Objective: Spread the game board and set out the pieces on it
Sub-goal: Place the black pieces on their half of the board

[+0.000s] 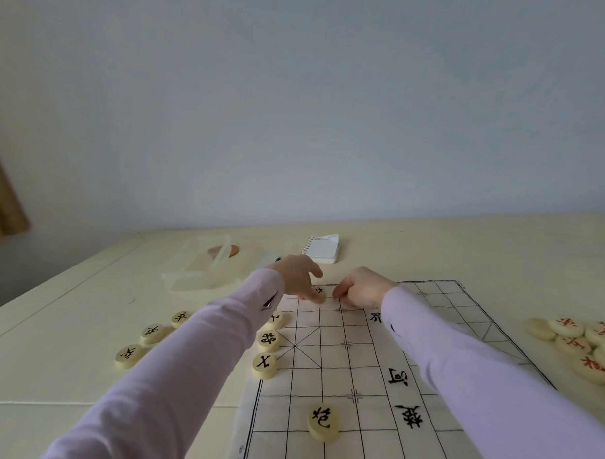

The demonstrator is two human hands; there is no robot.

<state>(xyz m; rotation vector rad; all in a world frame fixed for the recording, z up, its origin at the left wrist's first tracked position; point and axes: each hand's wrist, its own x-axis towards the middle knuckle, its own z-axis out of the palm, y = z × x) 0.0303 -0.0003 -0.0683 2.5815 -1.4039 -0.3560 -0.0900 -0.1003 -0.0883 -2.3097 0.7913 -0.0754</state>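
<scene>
Cloth game board point(323, 377) spread on the surface point(68, 324), five black-lettered pieces point(269, 339) on it, three off-board pieces point(152, 333) beside its left edge; left hand point(297, 275) fingers point(304, 294) touching the farthest piece point(320, 294), thumb lifted; right hand point(359, 288) curled, hold unclear; red-lettered pieces point(573, 345) heaped right

On your board point(306, 384) the black characters 楚 and 河 run along the middle band, with 界 partly behind your right sleeve point(461, 358). The near piece point(323, 423) reads 炮, the edge piece point(265, 365) reads 士, and the three loose pieces point(129, 356) to your left each read 卒. The marks on the red pieces point(566, 327) and the board's fine print are too blurred to read.
</scene>
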